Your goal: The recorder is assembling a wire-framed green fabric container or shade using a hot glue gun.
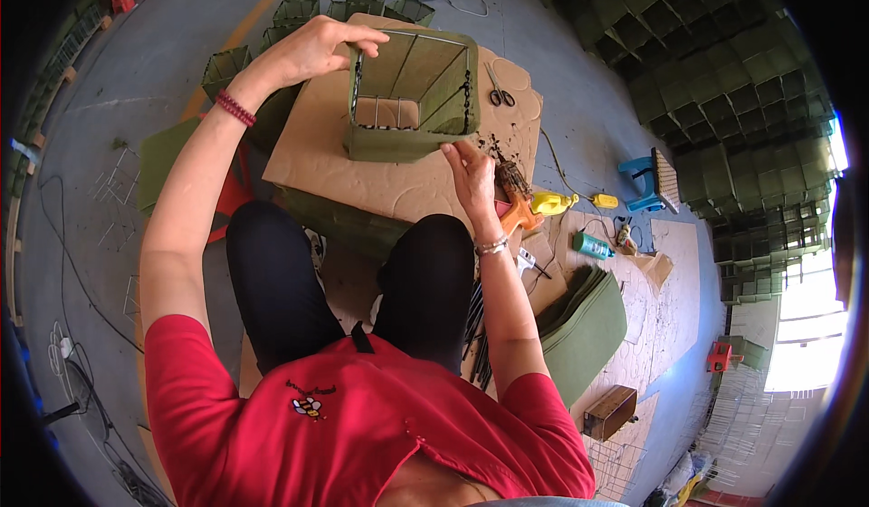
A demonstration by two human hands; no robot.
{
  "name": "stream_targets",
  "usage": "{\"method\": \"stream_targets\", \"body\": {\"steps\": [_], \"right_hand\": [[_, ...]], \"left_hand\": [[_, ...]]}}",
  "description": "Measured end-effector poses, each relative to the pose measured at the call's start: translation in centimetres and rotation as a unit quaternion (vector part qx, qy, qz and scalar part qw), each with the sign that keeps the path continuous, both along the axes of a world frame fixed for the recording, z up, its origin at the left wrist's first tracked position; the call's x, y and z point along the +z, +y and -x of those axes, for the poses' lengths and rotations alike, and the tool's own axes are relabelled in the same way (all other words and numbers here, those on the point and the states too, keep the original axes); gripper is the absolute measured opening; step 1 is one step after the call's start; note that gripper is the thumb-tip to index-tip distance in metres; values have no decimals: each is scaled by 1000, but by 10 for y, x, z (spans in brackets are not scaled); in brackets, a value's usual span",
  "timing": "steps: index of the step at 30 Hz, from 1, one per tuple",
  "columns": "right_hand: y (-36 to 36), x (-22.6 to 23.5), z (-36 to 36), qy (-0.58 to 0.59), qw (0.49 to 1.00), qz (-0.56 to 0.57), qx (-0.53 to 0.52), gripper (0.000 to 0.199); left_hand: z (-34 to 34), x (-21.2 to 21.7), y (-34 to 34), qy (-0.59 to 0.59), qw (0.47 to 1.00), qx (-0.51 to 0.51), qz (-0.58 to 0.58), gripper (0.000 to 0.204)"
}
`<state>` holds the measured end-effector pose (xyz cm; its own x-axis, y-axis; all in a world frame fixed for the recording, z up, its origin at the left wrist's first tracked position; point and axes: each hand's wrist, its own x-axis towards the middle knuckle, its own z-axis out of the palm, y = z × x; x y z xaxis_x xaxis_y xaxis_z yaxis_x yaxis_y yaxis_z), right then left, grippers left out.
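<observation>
Box [396, 148], left grip [306, 52] pinching far-left corner, right grip [472, 177] pinching near-right edge, narrow gap to scissors [497, 88]

No text can be read with certainty: at 7 o'clock from the view's middle, a short dark line of lettering [310, 387] above an embroidered bee [308, 407] on the red shirt [362, 421] is too small, as are pale marks on the green bottle [590, 245] at 3 o'clock.

Head-worn fisheye — wide (edges bend), facing steeply down, near left hand [312, 52] and right hand [472, 179]
</observation>
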<state>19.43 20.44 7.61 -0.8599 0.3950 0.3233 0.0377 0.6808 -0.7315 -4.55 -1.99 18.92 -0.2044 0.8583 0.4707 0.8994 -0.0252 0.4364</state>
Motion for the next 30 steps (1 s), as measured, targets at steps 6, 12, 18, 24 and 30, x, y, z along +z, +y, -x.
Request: {"method": "stream_targets", "body": {"steps": [6,12,18,24,30], "right_hand": [[-1,10,-4,16,998,-56,-30,27],[-7,9,-12,51,998,-19,-9,28],[11,-9,-32,99,978,161,-89,21],[85,-60,-121,117,931,116,-325,39],[146,-130,-202,117,868,242,-419,27]], "left_hand": [[3,-8,2,-15,1000,3,16,62],[0,-10,-5,-64,997,25,31,59],[-4,-4,-29,15,997,47,-54,53],[-65,-3,-33,130,938,184,-263,28],[-165,-41,-17,229,946,-81,-216,20]]}}
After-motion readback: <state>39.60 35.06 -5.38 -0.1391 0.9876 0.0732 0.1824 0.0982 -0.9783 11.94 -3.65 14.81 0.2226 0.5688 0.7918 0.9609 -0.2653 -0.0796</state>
